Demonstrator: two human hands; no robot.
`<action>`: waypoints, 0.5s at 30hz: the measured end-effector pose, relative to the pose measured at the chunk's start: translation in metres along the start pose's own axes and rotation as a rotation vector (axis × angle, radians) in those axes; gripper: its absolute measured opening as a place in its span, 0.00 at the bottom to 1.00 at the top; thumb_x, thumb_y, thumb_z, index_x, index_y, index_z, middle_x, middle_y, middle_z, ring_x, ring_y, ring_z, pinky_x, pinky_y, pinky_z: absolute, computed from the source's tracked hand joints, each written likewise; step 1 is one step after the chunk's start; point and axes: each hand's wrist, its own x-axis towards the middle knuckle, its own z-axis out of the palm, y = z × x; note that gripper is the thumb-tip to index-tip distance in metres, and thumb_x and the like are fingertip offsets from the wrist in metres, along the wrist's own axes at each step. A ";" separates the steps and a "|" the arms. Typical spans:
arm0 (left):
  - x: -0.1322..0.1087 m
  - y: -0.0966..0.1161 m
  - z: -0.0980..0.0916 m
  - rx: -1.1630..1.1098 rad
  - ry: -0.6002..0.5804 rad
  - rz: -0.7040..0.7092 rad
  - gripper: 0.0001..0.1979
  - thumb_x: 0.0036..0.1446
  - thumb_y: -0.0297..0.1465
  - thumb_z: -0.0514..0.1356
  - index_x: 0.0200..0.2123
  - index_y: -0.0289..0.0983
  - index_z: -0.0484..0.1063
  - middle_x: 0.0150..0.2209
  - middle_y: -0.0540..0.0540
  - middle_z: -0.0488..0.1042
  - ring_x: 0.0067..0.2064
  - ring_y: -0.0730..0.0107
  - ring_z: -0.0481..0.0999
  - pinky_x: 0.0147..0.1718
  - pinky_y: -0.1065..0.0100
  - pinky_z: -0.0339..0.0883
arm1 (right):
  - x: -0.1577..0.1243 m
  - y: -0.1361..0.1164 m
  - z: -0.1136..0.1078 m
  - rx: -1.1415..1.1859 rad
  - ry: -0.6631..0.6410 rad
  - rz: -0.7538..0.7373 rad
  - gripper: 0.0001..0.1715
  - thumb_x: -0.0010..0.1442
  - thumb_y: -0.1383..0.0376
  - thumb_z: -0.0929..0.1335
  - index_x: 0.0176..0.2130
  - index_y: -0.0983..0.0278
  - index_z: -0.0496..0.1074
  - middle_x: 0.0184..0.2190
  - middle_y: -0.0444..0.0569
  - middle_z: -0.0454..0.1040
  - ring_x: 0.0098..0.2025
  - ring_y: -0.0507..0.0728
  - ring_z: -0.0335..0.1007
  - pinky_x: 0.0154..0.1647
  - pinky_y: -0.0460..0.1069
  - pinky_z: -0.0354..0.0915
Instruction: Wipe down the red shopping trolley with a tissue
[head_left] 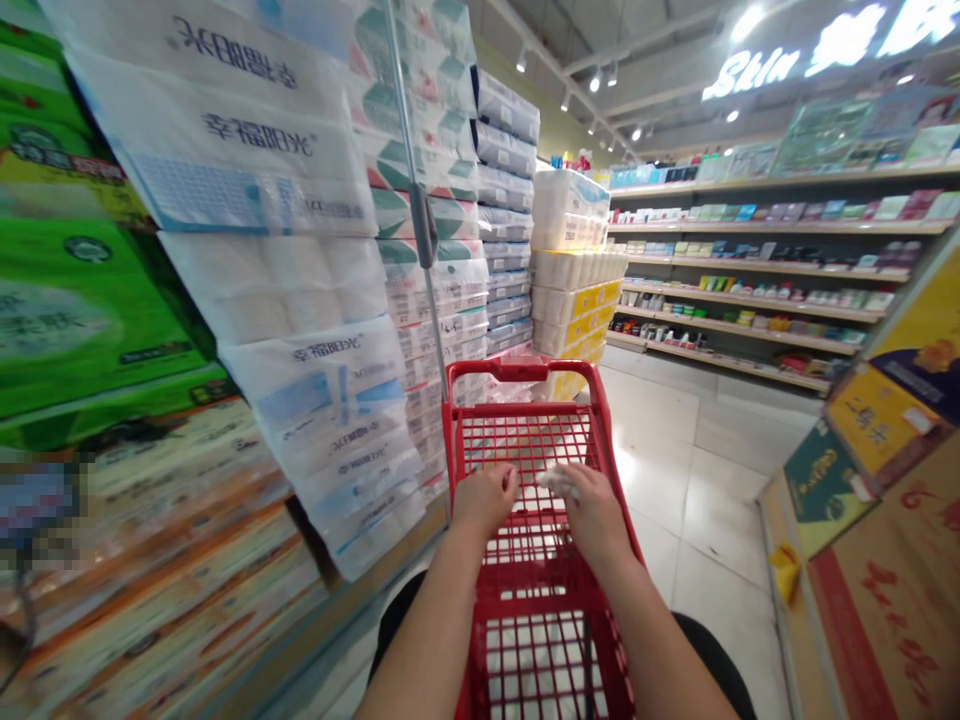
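Both hands rest closed on the red cart: my left hand (486,497) grips the handle bar, my right hand (592,510) beside it, pinching a small white scrap (559,481). Red cart (525,440) lies directly ahead, long axis running away from me; toilet-paper stacks (300,330) stand close on the left.
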 end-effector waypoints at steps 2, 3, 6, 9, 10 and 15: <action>0.000 0.001 -0.001 -0.001 -0.003 -0.004 0.17 0.65 0.40 0.47 0.44 0.47 0.76 0.36 0.46 0.80 0.38 0.64 0.79 0.36 0.68 0.64 | 0.001 0.004 0.000 -0.043 0.095 0.070 0.26 0.55 0.77 0.61 0.51 0.63 0.73 0.51 0.54 0.71 0.55 0.61 0.65 0.55 0.58 0.64; 0.000 0.002 -0.001 -0.003 -0.003 -0.006 0.17 0.65 0.40 0.47 0.44 0.47 0.76 0.36 0.46 0.80 0.38 0.64 0.79 0.36 0.67 0.64 | 0.000 0.003 0.000 -0.034 0.082 0.068 0.27 0.55 0.77 0.61 0.51 0.63 0.74 0.51 0.54 0.71 0.54 0.60 0.66 0.55 0.57 0.65; 0.001 0.003 -0.001 -0.011 -0.013 -0.020 0.17 0.65 0.40 0.48 0.45 0.47 0.76 0.37 0.46 0.80 0.39 0.64 0.79 0.37 0.68 0.64 | -0.003 -0.006 0.003 0.100 -0.108 -0.017 0.31 0.51 0.80 0.61 0.49 0.58 0.74 0.49 0.48 0.73 0.50 0.56 0.70 0.53 0.52 0.67; 0.001 0.003 -0.001 -0.016 -0.019 -0.022 0.17 0.65 0.40 0.48 0.46 0.47 0.75 0.38 0.46 0.80 0.40 0.64 0.79 0.38 0.68 0.64 | -0.003 -0.013 0.004 0.153 -0.108 -0.003 0.30 0.52 0.78 0.61 0.50 0.58 0.73 0.48 0.48 0.74 0.48 0.55 0.71 0.51 0.52 0.68; 0.001 0.003 -0.001 -0.013 -0.015 -0.022 0.17 0.65 0.41 0.48 0.47 0.47 0.75 0.37 0.46 0.80 0.40 0.64 0.79 0.37 0.68 0.64 | -0.002 -0.013 0.003 0.124 -0.041 0.028 0.28 0.53 0.77 0.62 0.50 0.59 0.73 0.49 0.49 0.74 0.49 0.56 0.71 0.51 0.53 0.68; 0.001 0.001 0.002 -0.003 0.009 0.006 0.17 0.65 0.40 0.48 0.44 0.47 0.76 0.35 0.47 0.80 0.38 0.63 0.79 0.36 0.67 0.65 | -0.002 -0.013 0.005 0.055 -0.042 -0.019 0.25 0.55 0.77 0.61 0.47 0.61 0.74 0.47 0.51 0.74 0.50 0.57 0.69 0.52 0.53 0.67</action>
